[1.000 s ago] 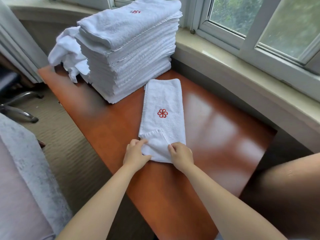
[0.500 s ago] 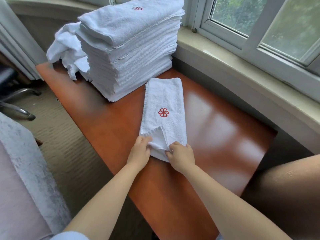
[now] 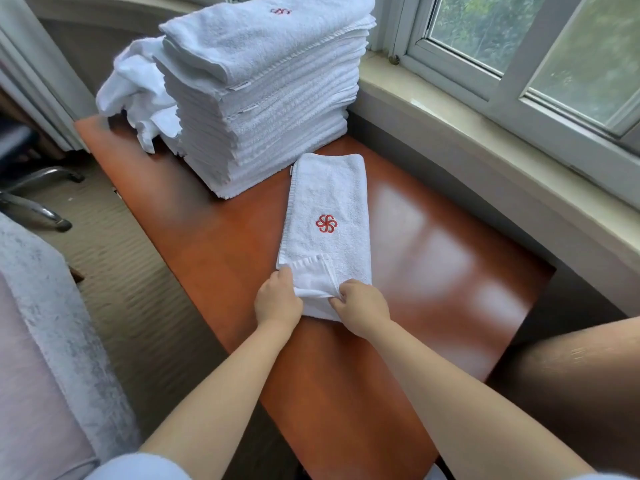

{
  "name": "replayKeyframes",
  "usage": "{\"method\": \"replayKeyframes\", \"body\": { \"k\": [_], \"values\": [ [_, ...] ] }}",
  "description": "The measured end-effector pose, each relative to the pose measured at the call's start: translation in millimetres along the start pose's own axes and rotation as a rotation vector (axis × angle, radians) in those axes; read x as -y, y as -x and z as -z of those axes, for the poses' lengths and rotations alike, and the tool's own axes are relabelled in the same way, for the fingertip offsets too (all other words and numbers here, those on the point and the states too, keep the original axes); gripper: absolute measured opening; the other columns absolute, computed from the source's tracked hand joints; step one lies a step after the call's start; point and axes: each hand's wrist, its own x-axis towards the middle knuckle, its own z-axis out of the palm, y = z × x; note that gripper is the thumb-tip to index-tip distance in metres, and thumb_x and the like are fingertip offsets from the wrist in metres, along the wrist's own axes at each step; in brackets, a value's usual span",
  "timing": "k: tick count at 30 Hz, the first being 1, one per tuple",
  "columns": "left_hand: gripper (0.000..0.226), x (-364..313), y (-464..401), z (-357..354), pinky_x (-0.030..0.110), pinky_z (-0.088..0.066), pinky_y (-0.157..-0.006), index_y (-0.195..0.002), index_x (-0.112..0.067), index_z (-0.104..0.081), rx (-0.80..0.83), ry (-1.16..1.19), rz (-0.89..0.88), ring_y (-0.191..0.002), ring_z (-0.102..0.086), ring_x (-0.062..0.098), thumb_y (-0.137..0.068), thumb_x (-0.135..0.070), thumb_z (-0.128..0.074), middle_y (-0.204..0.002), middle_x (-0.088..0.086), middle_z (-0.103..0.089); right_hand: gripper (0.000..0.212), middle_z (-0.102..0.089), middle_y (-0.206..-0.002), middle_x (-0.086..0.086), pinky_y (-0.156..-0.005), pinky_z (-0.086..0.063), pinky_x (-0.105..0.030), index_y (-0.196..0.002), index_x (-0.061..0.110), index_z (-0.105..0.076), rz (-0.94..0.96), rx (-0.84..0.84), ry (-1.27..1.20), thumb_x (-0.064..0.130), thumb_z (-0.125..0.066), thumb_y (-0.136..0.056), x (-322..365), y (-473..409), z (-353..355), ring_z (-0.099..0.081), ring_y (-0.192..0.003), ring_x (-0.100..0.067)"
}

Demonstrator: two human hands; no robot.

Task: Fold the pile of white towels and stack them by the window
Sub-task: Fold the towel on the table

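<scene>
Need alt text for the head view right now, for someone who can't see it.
Both hands, left hand and right hand, grip the near end of a long folded white towel with a red logo, lying on an orange-brown table. Behind it stands a tall stack of folded towels by the window, with unfolded towels heaped to its left.

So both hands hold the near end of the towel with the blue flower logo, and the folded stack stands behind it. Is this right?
Not quite: the flower logo is red, not blue, as the head view shows. The rest stands: the left hand and right hand hold the near end of the towel, and the folded stack stands behind it.
</scene>
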Motion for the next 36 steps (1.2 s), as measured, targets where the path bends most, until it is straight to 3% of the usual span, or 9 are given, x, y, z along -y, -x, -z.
{"method": "replayKeyframes", "body": {
  "k": [6,13,15,19,23,27,29,32,36],
  "values": [
    [0.023,11.5,26.1,-14.7,0.034,-0.043,-0.080,-0.106,-0.011,-0.057,0.016,0.122,-0.068,-0.107,-0.053,0.024,-0.083,-0.010,-0.055,-0.108,0.006,-0.060,0.042,-0.055,-0.102,0.002,-0.072,-0.024,-0.026,-0.061,0.020,-0.031,0.036,-0.014,0.024,0.034,-0.050,-0.096,2.4,2.9,-4.1,-0.046,-0.080,-0.024],
    [0.084,11.4,-4.2,-11.9,0.014,-0.028,-0.029,-0.105,0.000,-0.066,-0.089,-0.295,-0.316,-0.023,-0.045,0.020,-0.025,0.000,-0.089,-0.047,0.008,-0.057,0.042,-0.046,-0.090,0.007,-0.068,-0.031,-0.031,-0.061,0.019,-0.033,0.018,0.020,-0.006,0.037,-0.053,-0.094,-2.3,-0.1,-2.0,-0.047,-0.080,-0.022],
    [0.089,8.7,5.0,-2.7,0.017,-0.031,-0.031,-0.121,0.004,-0.063,-0.023,-0.378,-0.319,-0.030,-0.050,0.020,-0.035,-0.003,-0.088,-0.058,0.012,-0.064,0.042,-0.045,-0.089,0.007,-0.067,-0.032,-0.031,-0.062,0.019,-0.034,0.019,0.015,-0.002,0.037,-0.053,-0.094,-1.7,-0.3,-2.5,-0.047,-0.079,-0.021],
    [0.083,8.4,19.2,-5.6,0.034,-0.045,-0.073,-0.155,-0.013,-0.001,0.167,-0.210,-0.181,-0.096,-0.062,0.031,-0.088,-0.007,-0.048,-0.114,0.014,-0.062,0.040,-0.043,-0.090,0.008,-0.066,-0.032,-0.032,-0.063,0.019,-0.033,0.020,0.010,0.023,0.035,-0.051,-0.095,-2.3,0.3,-6.8,-0.047,-0.079,-0.021],
    [0.084,18.8,33.4,-7.7,0.032,-0.040,-0.097,-0.155,-0.020,-0.005,0.251,0.019,-0.148,-0.127,-0.045,0.031,-0.084,-0.004,-0.047,-0.148,0.014,-0.035,0.039,-0.044,-0.094,0.007,-0.067,-0.033,-0.031,-0.064,0.019,-0.034,0.025,0.018,0.040,0.035,-0.051,-0.095,-2.0,-0.7,-6.0,-0.047,-0.081,-0.022],
    [0.061,25.0,47.5,-9.6,0.026,-0.039,-0.093,-0.143,-0.019,-0.035,0.021,0.613,0.025,-0.122,-0.051,0.023,-0.087,0.003,-0.043,-0.136,-0.004,-0.048,0.017,-0.048,-0.124,-0.003,-0.089,-0.033,-0.034,-0.109,0.018,-0.054,0.148,0.034,0.154,0.023,-0.045,-0.096,-2.0,10.1,-11.0,-0.051,-0.103,-0.030],
    [0.049,25.7,48.7,-6.4,0.029,-0.046,-0.084,-0.136,-0.019,-0.042,-0.108,0.944,0.386,-0.107,-0.059,0.022,-0.091,-0.001,-0.046,-0.126,-0.002,-0.055,0.057,-0.035,-0.138,-0.009,-0.105,-0.022,-0.038,-0.142,0.032,-0.035,0.253,0.127,0.323,0.009,-0.041,-0.090,-2.8,22.4,-19.1,-0.039,-0.123,-0.031],
    [0.036,36.4,38.3,-4.6,0.033,-0.057,-0.066,-0.129,-0.011,-0.049,-0.043,1.235,0.697,-0.099,-0.066,0.027,-0.095,-0.020,-0.055,-0.113,0.013,-0.063,0.081,-0.012,-0.153,-0.009,-0.119,0.002,-0.047,-0.147,0.046,-0.025,0.281,0.261,0.345,-0.002,-0.035,-0.083,2.1,34.2,-22.3,0.002,-0.147,-0.033],
    [0.062,39.7,20.4,7.4,0.031,-0.056,-0.065,-0.138,-0.014,-0.043,0.197,1.051,0.635,-0.104,-0.062,0.025,-0.084,-0.018,-0.073,-0.129,0.011,-0.054,0.050,-0.031,-0.152,-0.001,-0.118,-0.016,-0.035,-0.133,0.034,-0.055,0.025,0.055,-0.137,0.009,-0.045,-0.091,-1.9,32.0,-14.8,-0.026,-0.142,-0.019]
  ]
}}
